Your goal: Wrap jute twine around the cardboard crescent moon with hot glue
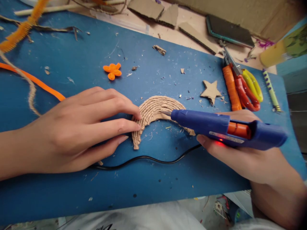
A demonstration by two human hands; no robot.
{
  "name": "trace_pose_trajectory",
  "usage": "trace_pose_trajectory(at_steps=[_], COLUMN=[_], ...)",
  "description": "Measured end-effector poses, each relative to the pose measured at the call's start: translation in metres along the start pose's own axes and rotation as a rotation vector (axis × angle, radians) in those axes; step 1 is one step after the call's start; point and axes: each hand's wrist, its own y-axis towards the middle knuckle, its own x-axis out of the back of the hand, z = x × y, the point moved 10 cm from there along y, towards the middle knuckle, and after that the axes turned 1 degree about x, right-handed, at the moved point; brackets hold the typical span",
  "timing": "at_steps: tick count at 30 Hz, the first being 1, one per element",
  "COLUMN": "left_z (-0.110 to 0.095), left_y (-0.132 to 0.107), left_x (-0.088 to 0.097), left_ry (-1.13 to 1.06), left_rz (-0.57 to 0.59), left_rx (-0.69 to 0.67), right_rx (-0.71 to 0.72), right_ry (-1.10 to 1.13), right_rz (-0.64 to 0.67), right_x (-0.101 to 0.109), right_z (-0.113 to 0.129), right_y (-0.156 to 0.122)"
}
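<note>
A twine-wrapped cardboard arch (pixel 153 110) lies on the blue board (pixel 79 60). My left hand (pixel 79 131) rests flat beside it, fingers stretched out, with the fingertips pressing the arch's left end. My right hand (pixel 242 156) grips a blue hot glue gun (pixel 227 127) with an orange trigger and a lit red lamp. Its metal nozzle touches the top of the arch near its right side. The gun's black cord (pixel 144 158) curves across the board below the arch.
A cardboard star (pixel 211 91), orange and yellow scissors (pixel 244 89), an orange roll (pixel 230 88) and a crayon (pixel 271 91) lie at the right. An orange flower (pixel 112 71), orange ribbon (pixel 35 81), twine (pixel 30 92) and a fuzzy orange stem (pixel 21 30) are at the left. Cardboard scraps (pixel 153 11) lie behind.
</note>
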Motion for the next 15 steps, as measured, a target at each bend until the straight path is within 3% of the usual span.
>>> trace_pose_trajectory(at_steps=[15], left_z=[-0.0013], left_y=[-0.0006], left_x=[-0.0008], left_ry=[0.003], left_rz=[0.007], left_rx=[-0.020], right_rx=[-0.015], right_ry=[-0.027], right_rz=[0.002], right_x=[-0.0008], right_z=[-0.0020], right_y=[0.0000])
